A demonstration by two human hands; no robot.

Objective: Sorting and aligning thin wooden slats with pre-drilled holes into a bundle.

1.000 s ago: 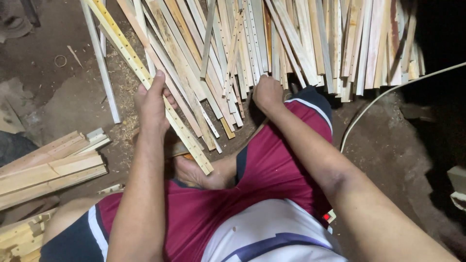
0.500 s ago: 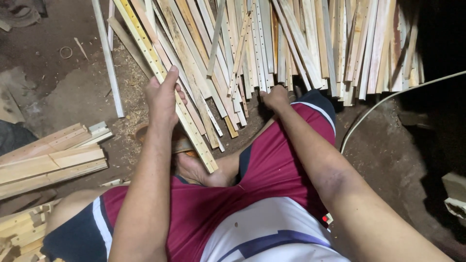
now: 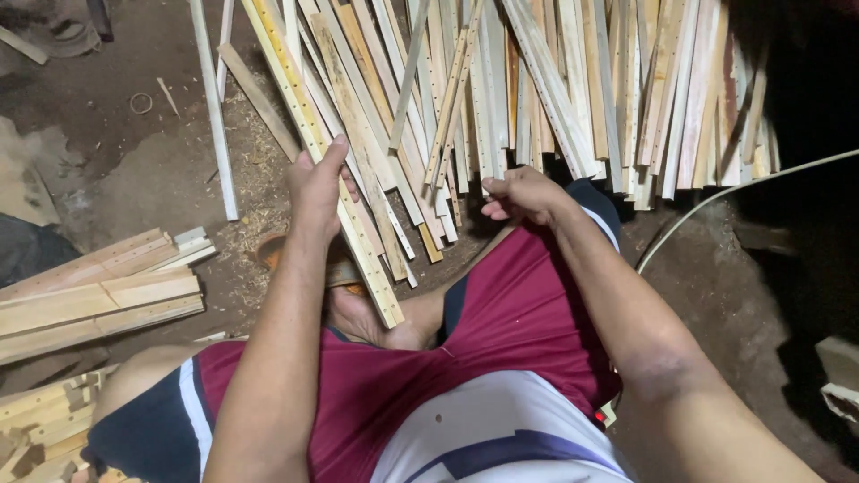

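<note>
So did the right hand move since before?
Yes. The right hand slid down off the pile of wooden slats, toward the red shorts.

Slat pile (image 3: 573, 98) ahead, stacked boards (image 3: 98, 300) on floor at left, cable (image 3: 716, 201) right

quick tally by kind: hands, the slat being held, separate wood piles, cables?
Hands: 2, left hand and right hand
Held drilled slat: 1, in the left hand
Wood piles: 3, slat heap ahead, plank stack at left, scrap pile lower left
White cable: 1
Total: 7
The slats within the heap are too overlapped to count.
</note>
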